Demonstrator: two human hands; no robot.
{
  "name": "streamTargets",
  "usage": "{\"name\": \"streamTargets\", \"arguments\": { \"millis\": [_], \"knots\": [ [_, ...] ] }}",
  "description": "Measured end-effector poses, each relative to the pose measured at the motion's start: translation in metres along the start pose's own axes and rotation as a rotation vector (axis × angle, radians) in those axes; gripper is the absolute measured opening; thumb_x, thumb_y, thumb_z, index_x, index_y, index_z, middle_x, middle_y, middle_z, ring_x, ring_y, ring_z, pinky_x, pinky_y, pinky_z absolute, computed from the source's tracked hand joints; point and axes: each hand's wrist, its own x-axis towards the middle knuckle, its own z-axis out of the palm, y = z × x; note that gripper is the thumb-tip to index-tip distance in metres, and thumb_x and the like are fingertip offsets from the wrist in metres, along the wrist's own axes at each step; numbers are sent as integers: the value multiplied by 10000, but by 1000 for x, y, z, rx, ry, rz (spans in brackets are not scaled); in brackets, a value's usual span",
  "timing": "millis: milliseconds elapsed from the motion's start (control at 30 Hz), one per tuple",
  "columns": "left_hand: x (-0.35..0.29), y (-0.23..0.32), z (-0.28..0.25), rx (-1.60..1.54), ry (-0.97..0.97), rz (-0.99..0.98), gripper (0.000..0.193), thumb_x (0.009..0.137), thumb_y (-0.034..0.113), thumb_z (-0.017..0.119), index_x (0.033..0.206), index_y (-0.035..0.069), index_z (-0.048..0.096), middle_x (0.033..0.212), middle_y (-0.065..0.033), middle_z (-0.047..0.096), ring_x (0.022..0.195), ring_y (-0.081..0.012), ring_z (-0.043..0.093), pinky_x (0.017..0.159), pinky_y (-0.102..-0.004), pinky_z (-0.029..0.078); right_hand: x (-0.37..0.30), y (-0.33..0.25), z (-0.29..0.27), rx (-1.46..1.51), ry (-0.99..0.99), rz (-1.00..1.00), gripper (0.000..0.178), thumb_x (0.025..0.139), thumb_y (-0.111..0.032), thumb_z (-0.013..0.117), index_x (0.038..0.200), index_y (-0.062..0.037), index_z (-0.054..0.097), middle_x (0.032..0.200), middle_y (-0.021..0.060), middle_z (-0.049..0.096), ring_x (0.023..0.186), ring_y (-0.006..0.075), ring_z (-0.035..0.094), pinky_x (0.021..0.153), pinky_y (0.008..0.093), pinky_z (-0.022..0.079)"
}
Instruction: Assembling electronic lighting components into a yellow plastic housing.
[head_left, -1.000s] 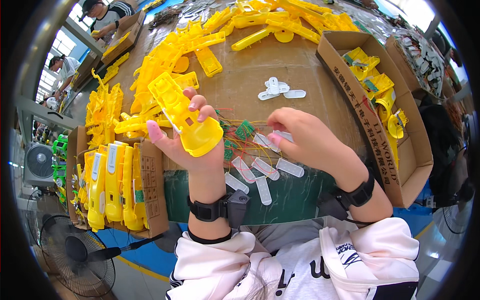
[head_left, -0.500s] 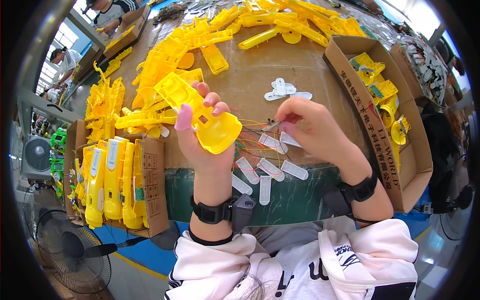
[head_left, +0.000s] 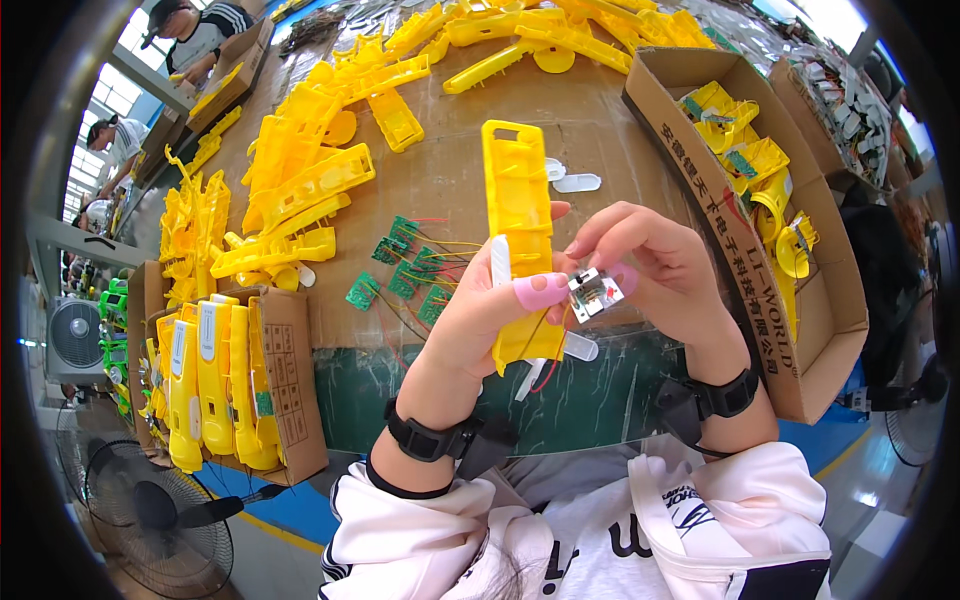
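My left hand [head_left: 470, 315] is closed round a long yellow plastic shell [head_left: 516, 185], now tipped upright with its ribbed inner side showing. A pink cover sits on the left thumb, which reaches to a small shiny square part [head_left: 596, 295] with a black piece and a tiny coil-like middle. My right hand [head_left: 665, 265] pinches that part from the other side, in front of the shell. Thin red and yellow wires hang below. To the left of my hands, several small green circuit boards [head_left: 405, 278] with wires lie on the table.
White oblong pieces [head_left: 577, 183] lie beyond the shell. Yellow shells are heaped [head_left: 300, 150] at far left. A cardboard box [head_left: 300, 400] of yellow assemblies stands at left, another long box [head_left: 740, 240] at right. Fans and other people show at the edges.
The shell has swung upright and moved right. My right hand has brought the small shiny part up to it, against the left thumb. Green boards now show at left.
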Motion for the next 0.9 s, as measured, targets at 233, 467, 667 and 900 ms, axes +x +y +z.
{"name": "streamTargets", "arguments": {
  "millis": [233, 467, 667, 900],
  "knots": [
    [2, -14, 4, 5, 210, 190, 573, 727, 59, 622, 1214, 65, 322, 842, -43, 532, 743, -109, 552, 671, -256, 479, -3, -2, 14, 24, 400, 219, 224, 844, -64, 538, 1063, -22, 528, 980, 68, 567, 874, 103, 538, 778, 227, 433],
    [6, -25, -1, 231, 379, 437, 548, 744, -10, 615, 1195, 63, 312, 862, -35, 534, 751, -90, 546, 658, -225, 468, -4, -1, 27, 190, 497, 248, 245, 824, -64, 581, 1044, 19, 512, 940, 85, 579, 867, 100, 553, 773, 215, 449],
    [6, -28, 3, 350, 380, 475, 555, 736, -15, 620, 1189, 56, 307, 842, -34, 544, 757, -85, 538, 670, -215, 449, -6, 3, 26, 102, 535, 209, 232, 818, -17, 564, 1041, 14, 510, 952, 98, 590, 859, 106, 568, 775, 222, 457],
    [6, -32, 3, 322, 387, 468, 539, 744, -1, 613, 1183, 64, 306, 835, -36, 546, 760, -102, 551, 663, -233, 458, -4, 1, 24, 113, 552, 187, 240, 814, 8, 555, 1048, 7, 499, 914, 94, 601, 873, 122, 577, 777, 231, 463]
  ]
}}
